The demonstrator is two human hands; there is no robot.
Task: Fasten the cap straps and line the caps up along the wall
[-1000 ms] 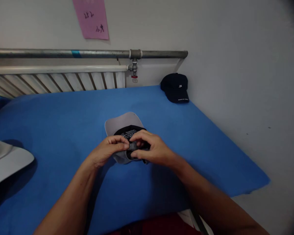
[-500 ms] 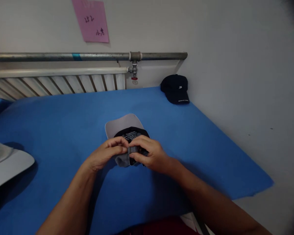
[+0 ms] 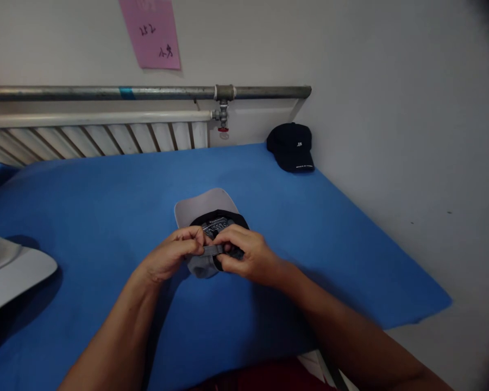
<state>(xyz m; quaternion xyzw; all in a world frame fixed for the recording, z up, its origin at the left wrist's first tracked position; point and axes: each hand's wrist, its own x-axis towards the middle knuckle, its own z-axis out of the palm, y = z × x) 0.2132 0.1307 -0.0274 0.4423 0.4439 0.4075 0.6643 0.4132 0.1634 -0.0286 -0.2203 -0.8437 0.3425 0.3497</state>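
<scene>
Just now the two hands are drawing slightly apart at the near middle of the surface. A second ago their fingertips were bunching together over the back of the grey cap (image 3: 206,203). Now a short flat piece of its strap (image 3: 212,250) is showing, stretched between them. The left hand (image 3: 173,256) is pinching one end of the strap and the right hand (image 3: 248,255) is pinching the other, so both are gripping it and neither is letting go. Judging by that, the strap is being worked along rather than merely held. The cap itself is not shifting: it is lying in the same spot, its pale brim pointing away and its dark lining with a label facing up just beyond the knuckles.

Around it, blue cloth (image 3: 106,206) is covering the whole surface, hanging over the near right corner. At the left edge a pale wide-brimmed hat (image 3: 16,271) is lying well apart from the hands, partly out of view. In the far right corner a black cap (image 3: 291,146) is sitting against the wall. Beyond the surface a ribbed radiator (image 3: 98,138) is running along the wall under a metal pipe (image 3: 146,91) with a small red-handled valve (image 3: 223,128), and a pink note (image 3: 150,32) is hanging above.
</scene>
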